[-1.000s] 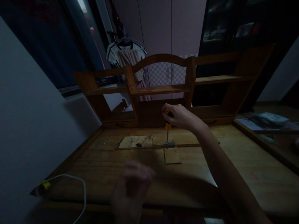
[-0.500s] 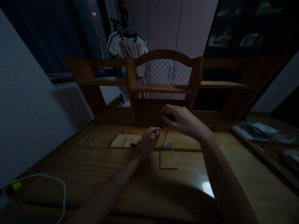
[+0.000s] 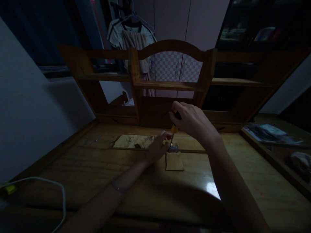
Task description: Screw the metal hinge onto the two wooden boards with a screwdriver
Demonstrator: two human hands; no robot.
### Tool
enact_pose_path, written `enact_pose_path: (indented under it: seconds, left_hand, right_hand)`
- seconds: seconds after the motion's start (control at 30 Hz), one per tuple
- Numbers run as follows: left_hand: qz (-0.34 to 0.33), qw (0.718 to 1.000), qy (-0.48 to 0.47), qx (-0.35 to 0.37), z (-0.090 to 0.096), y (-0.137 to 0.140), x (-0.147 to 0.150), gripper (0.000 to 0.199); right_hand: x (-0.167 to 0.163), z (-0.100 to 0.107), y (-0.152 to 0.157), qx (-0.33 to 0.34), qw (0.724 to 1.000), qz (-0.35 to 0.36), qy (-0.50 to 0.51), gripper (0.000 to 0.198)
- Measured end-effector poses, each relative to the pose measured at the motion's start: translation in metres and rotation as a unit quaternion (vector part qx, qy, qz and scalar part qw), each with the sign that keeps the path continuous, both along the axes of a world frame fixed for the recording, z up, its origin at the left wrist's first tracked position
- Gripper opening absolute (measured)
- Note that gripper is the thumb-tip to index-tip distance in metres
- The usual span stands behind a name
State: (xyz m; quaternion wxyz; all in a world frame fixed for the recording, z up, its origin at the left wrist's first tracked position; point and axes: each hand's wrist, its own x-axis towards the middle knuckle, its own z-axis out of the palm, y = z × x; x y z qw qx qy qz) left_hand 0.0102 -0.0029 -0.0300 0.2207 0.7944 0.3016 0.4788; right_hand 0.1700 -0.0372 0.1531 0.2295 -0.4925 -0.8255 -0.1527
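Note:
My right hand (image 3: 191, 121) is closed around the top of a yellow-and-black screwdriver (image 3: 174, 128) that stands nearly upright. Its tip rests on a small metal fitting (image 3: 173, 149) on the wooden desk (image 3: 97, 168). My left hand (image 3: 157, 147) reaches in from the lower left, fingertips pinched at the screwdriver's shaft just above the fitting. A small bare wooden patch (image 3: 174, 161) lies right below the fitting, and a longer pale rough patch (image 3: 133, 141) lies to its left.
A wooden shelf unit (image 3: 170, 84) stands along the back of the desk. A white cable (image 3: 46, 183) curls at the lower left beside a grey wall. Papers and bags (image 3: 272, 133) lie on a side surface at the right. Clothes on a hanger (image 3: 132, 34) hang behind.
My left hand came up from the near edge of the desk and reached the screwdriver shaft. My right hand stayed on the handle. The view shifted slightly downward.

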Motion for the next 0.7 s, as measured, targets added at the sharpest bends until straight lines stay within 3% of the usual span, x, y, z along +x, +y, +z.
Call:
enact_pose_path:
  seconds: [0.07,0.13,0.27,0.37,0.57,0.7]
  left_hand:
    - [-0.011,1.0,0.026,-0.01,-0.002,0.003,-0.002,0.026]
    - [-0.017,0.998,0.063,-0.005,-0.002,0.008,-0.007,0.03]
    - [-0.003,0.982,0.174,0.076,0.002,0.022,-0.023,0.037]
    - [0.031,0.965,0.231,0.123,0.003,0.031,-0.032,0.042]
    - [0.006,0.957,0.253,0.144,0.002,0.029,-0.03,0.045]
    - [-0.009,0.966,0.219,0.138,0.004,0.02,-0.023,0.026]
  right_hand:
    - [0.002,0.0,0.002,0.013,1.0,-0.025,-0.007,0.022]
    - [0.006,0.001,0.003,0.0,1.0,-0.002,0.014,0.021]
    - [0.016,0.002,0.006,-0.055,0.992,0.083,0.073,0.021]
    - [0.017,-0.001,0.01,-0.042,0.992,0.083,0.085,0.023]
    - [0.013,-0.004,0.012,-0.004,0.998,0.017,0.053,0.024]
    - [0.014,0.002,0.004,-0.04,0.995,0.061,0.071,0.027]
